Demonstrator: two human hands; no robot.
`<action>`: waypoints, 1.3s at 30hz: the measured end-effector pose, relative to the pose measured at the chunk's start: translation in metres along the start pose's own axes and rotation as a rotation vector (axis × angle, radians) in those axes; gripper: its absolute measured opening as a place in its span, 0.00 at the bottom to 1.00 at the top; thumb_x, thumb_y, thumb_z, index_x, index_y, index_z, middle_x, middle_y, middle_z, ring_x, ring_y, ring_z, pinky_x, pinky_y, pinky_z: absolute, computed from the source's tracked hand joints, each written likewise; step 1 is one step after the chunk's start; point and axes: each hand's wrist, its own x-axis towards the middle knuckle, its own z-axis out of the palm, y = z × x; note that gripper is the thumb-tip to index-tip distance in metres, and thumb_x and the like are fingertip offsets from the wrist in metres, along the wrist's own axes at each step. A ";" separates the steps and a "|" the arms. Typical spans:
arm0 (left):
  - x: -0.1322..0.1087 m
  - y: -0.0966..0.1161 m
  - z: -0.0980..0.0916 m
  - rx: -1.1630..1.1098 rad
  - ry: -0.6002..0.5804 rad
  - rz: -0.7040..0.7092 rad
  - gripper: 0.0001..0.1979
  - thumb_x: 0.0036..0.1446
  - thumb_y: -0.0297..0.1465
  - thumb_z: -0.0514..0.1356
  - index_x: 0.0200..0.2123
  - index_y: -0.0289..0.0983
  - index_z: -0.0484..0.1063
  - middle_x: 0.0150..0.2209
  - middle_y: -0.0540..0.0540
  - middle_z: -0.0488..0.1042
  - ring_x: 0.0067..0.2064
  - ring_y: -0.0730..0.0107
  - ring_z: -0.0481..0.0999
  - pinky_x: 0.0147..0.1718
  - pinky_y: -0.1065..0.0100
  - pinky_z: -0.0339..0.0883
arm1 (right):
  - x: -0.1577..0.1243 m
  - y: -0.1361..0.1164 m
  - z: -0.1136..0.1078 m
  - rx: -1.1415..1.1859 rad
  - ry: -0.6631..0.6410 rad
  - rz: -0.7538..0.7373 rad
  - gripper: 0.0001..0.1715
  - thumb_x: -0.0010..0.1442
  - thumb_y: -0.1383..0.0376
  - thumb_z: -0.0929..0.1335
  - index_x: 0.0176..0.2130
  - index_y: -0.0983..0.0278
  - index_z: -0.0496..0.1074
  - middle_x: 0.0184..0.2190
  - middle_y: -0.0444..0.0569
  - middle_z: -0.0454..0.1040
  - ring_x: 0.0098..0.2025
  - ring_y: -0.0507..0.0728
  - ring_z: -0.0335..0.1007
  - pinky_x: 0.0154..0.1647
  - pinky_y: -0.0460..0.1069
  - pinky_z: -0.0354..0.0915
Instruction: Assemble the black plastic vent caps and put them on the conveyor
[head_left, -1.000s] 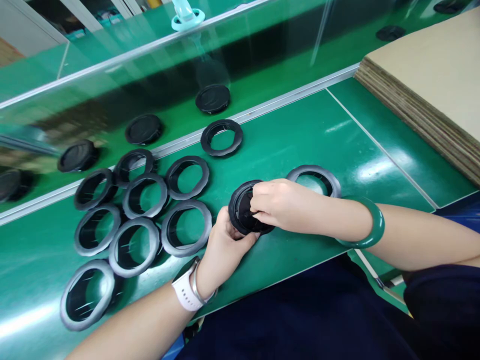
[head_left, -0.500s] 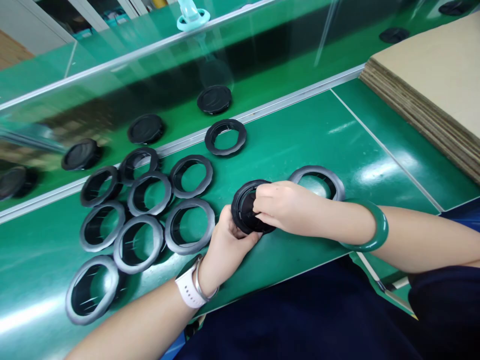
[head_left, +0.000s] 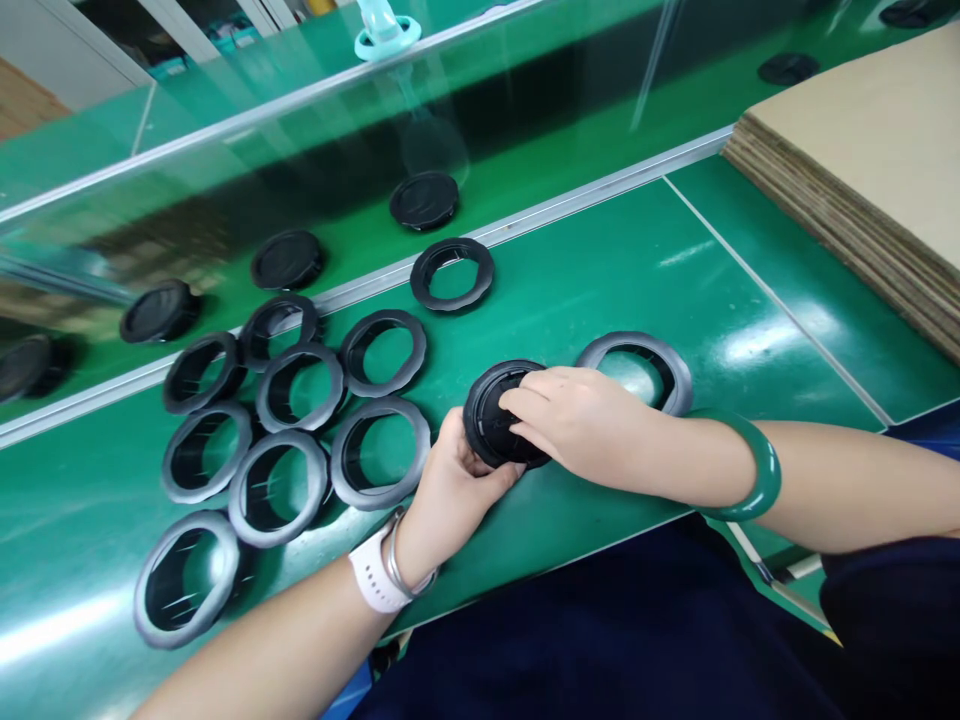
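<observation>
Low over the green table, my left hand [head_left: 461,490] grips a round black ring-shaped part [head_left: 475,428] by its lower left side, thumb along the near edge. A dark disc fills the middle of that part. The bent fingers of my right hand [head_left: 581,415] are on the disc, covering much of its right side; I cannot make out exactly what they pinch. Just behind my right wrist lies a loose black ring [head_left: 679,372]. Several more open black rings [head_left: 380,487] lie to the left of my left hand.
A metal rail [head_left: 540,218] and a glossy panel [head_left: 555,120] run along the back. Dark round shapes [head_left: 424,200] show at the panel; I cannot tell whether they are reflections. A stack of brown boards [head_left: 862,130] stands at the right. Another ring [head_left: 452,275] lies by the rail.
The fingers of my right hand have loosened a little and shifted slightly over the disc, showing more of it. My left hand keeps its grip in the same place.
</observation>
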 end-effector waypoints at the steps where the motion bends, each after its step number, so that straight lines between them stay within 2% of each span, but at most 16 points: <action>1: 0.000 -0.001 0.000 -0.012 0.004 0.004 0.24 0.49 0.24 0.70 0.45 0.40 0.63 0.42 0.52 0.75 0.45 0.67 0.79 0.42 0.69 0.75 | 0.000 -0.002 0.001 -0.027 0.001 0.010 0.10 0.64 0.74 0.65 0.46 0.72 0.72 0.37 0.55 0.72 0.37 0.60 0.69 0.37 0.53 0.65; 5: 0.000 -0.005 0.000 -0.024 0.012 0.025 0.25 0.49 0.23 0.70 0.46 0.41 0.62 0.45 0.51 0.74 0.48 0.67 0.79 0.44 0.68 0.75 | -0.001 -0.008 0.006 -0.095 -0.032 0.009 0.16 0.64 0.75 0.60 0.48 0.75 0.72 0.39 0.61 0.72 0.37 0.62 0.69 0.36 0.55 0.67; 11: -0.001 -0.008 0.000 0.037 0.034 0.035 0.26 0.49 0.24 0.70 0.48 0.41 0.62 0.48 0.48 0.74 0.49 0.63 0.79 0.44 0.65 0.76 | 0.000 -0.009 0.006 -0.139 -0.092 -0.013 0.22 0.65 0.75 0.58 0.53 0.79 0.70 0.38 0.62 0.71 0.38 0.65 0.70 0.36 0.57 0.69; 16: -0.002 -0.008 -0.001 0.093 0.036 0.063 0.26 0.50 0.26 0.70 0.49 0.41 0.62 0.49 0.47 0.74 0.49 0.60 0.79 0.44 0.63 0.76 | 0.001 -0.010 0.004 -0.153 -0.107 -0.010 0.22 0.65 0.75 0.59 0.55 0.80 0.70 0.39 0.63 0.71 0.39 0.65 0.69 0.35 0.57 0.69; 20: -0.002 -0.007 0.000 0.105 0.038 0.040 0.25 0.50 0.27 0.70 0.48 0.41 0.62 0.46 0.48 0.75 0.47 0.61 0.79 0.43 0.63 0.76 | 0.002 -0.010 0.006 -0.151 -0.104 -0.008 0.20 0.63 0.76 0.60 0.51 0.79 0.72 0.40 0.64 0.71 0.40 0.64 0.68 0.37 0.56 0.68; 23: -0.003 -0.006 0.001 0.050 0.036 0.033 0.25 0.50 0.26 0.70 0.47 0.41 0.61 0.46 0.49 0.74 0.48 0.62 0.79 0.45 0.64 0.76 | 0.003 -0.005 0.005 -0.089 -0.036 -0.066 0.17 0.64 0.75 0.60 0.47 0.76 0.75 0.38 0.61 0.71 0.40 0.63 0.66 0.39 0.56 0.67; 25: -0.002 -0.005 0.002 -0.010 0.038 0.043 0.25 0.51 0.26 0.70 0.47 0.42 0.60 0.46 0.49 0.74 0.49 0.64 0.78 0.46 0.64 0.75 | 0.005 0.001 0.002 -0.001 0.090 -0.101 0.16 0.67 0.73 0.60 0.46 0.72 0.75 0.39 0.59 0.71 0.41 0.62 0.65 0.42 0.57 0.66; 27: 0.000 -0.003 0.003 -0.064 0.059 0.071 0.26 0.50 0.25 0.70 0.47 0.41 0.60 0.48 0.49 0.74 0.51 0.65 0.77 0.48 0.64 0.75 | 0.007 0.006 -0.002 0.081 0.256 -0.041 0.15 0.69 0.70 0.61 0.49 0.71 0.73 0.44 0.59 0.70 0.46 0.63 0.64 0.48 0.59 0.65; 29: 0.001 -0.002 0.003 -0.101 0.094 0.108 0.27 0.49 0.24 0.70 0.48 0.41 0.60 0.51 0.48 0.73 0.54 0.64 0.75 0.52 0.62 0.73 | 0.008 0.012 -0.004 0.139 0.365 0.102 0.17 0.69 0.68 0.63 0.55 0.71 0.70 0.50 0.62 0.68 0.52 0.65 0.62 0.55 0.61 0.63; 30: 0.002 -0.002 0.003 -0.114 0.104 0.123 0.28 0.48 0.24 0.70 0.48 0.41 0.60 0.52 0.47 0.72 0.56 0.63 0.74 0.54 0.61 0.72 | 0.008 0.014 -0.005 0.177 0.363 0.176 0.19 0.69 0.67 0.63 0.57 0.71 0.68 0.52 0.62 0.67 0.54 0.66 0.62 0.56 0.62 0.62; 32: 0.002 -0.002 0.002 -0.130 0.102 0.129 0.30 0.48 0.24 0.70 0.50 0.41 0.60 0.55 0.46 0.71 0.58 0.62 0.73 0.56 0.59 0.71 | 0.010 0.018 -0.002 0.287 0.271 0.288 0.18 0.69 0.66 0.63 0.56 0.70 0.67 0.49 0.60 0.69 0.53 0.64 0.64 0.56 0.61 0.62; 35: 0.000 -0.004 0.001 -0.106 0.072 0.087 0.34 0.48 0.25 0.71 0.55 0.43 0.58 0.56 0.45 0.70 0.58 0.60 0.73 0.55 0.57 0.72 | 0.012 0.021 0.004 0.423 0.152 0.373 0.10 0.70 0.65 0.63 0.48 0.67 0.70 0.44 0.54 0.71 0.48 0.61 0.67 0.52 0.58 0.64; 39: -0.003 -0.006 0.000 -0.032 0.051 0.069 0.38 0.46 0.27 0.73 0.57 0.43 0.59 0.57 0.43 0.69 0.58 0.53 0.73 0.53 0.53 0.75 | 0.014 0.019 0.008 0.504 0.178 0.383 0.06 0.68 0.63 0.65 0.40 0.65 0.67 0.40 0.51 0.70 0.45 0.59 0.65 0.48 0.55 0.62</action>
